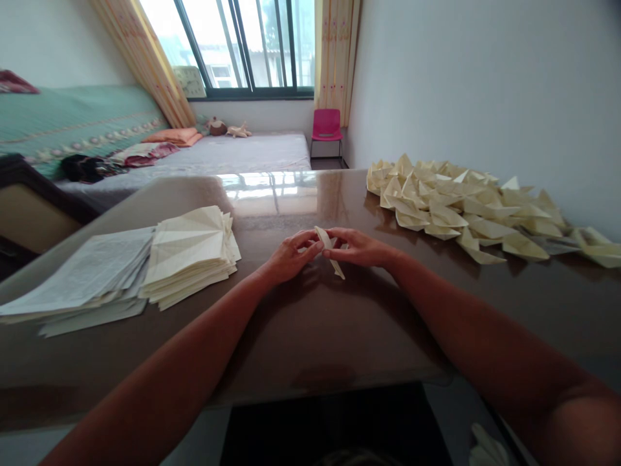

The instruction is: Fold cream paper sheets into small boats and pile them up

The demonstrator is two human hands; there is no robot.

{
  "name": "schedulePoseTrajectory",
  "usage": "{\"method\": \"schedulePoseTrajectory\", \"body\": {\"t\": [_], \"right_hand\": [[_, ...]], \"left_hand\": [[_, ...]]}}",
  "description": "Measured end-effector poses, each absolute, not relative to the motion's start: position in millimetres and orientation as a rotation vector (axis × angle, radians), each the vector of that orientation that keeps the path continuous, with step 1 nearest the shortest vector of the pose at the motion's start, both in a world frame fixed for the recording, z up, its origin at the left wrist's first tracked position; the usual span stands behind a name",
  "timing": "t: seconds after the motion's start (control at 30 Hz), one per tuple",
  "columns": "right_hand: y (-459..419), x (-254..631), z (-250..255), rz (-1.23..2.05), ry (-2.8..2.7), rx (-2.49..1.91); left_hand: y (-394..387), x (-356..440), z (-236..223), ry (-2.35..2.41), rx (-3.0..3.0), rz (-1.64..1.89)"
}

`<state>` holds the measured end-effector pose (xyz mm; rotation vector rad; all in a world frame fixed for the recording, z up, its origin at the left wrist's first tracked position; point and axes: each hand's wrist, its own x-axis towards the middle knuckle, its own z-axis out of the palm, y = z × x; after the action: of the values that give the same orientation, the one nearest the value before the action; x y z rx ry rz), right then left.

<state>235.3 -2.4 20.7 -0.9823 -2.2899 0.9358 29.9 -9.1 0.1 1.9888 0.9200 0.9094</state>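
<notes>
Between my two hands, over the middle of the brown table (310,336), is a narrow folded piece of cream paper (334,264). It stands on a slant, its upper tip above my fingers and its lower end pointing down toward me. My left hand (294,254) pinches it from the left with thumb and fingertips. From the right, my right hand (356,247) grips it with bent fingers. Parts of the paper are hidden behind the fingertips. Both hands are close together, just above the tabletop.
To the left lie a stack of creased cream sheets (189,249) and a pile of printed sheets (97,265). Many folded paper boats (446,200) are heaped at the right, by the wall. Beyond the table are a bed (262,152) and a pink chair (326,126).
</notes>
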Motion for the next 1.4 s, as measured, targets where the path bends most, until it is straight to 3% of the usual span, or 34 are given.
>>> {"method": "schedulePoseTrajectory", "body": {"t": [0.23,0.6,1.03,1.4], "right_hand": [[-1.1,237.4,21.9,0.918,-2.317,-1.019],[-7.8,210.6,-2.1,0.319,-2.255,-1.023],[2.2,224.1,-5.9,0.309,-2.194,-1.054],[7.9,247.2,3.2,0.426,-2.534,-0.991]], "left_hand": [[-9.1,29.9,1.2,0.938,2.082,0.940],[-22.6,57.8,-11.7,1.368,1.977,1.113],[-10.4,43.9,-6.6,1.458,2.213,1.054],[-14.4,18.5,1.7,1.221,2.641,0.582]]}}
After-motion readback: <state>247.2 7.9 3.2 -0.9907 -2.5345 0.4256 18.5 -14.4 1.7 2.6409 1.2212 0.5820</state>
